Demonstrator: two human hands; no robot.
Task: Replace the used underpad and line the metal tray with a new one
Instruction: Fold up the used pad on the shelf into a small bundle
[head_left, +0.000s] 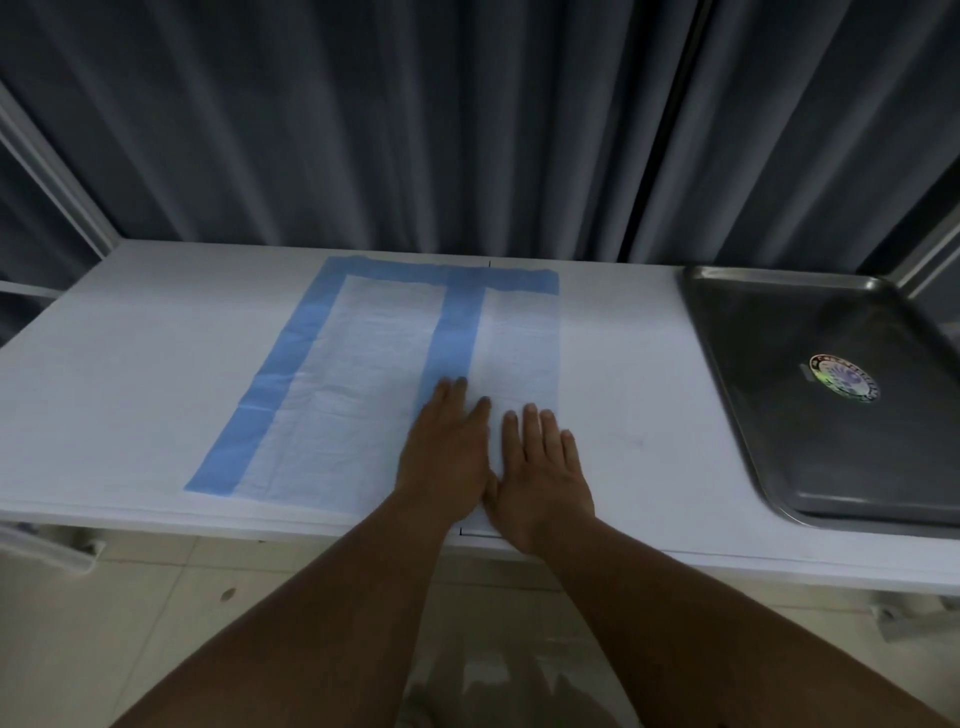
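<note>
A white underpad with blue borders lies flat on the white table, its right part folded over so a blue strip runs down its middle. My left hand and my right hand rest side by side, palms down and fingers spread, on the near right part of the underpad at the fold. Neither hand grips anything. The metal tray sits bare at the table's right end, a round sticker on its floor, well to the right of my hands.
The white table runs across the view; its front edge is just under my wrists. Dark grey curtains hang right behind it. Pale floor tiles show below, with a white object at the lower left.
</note>
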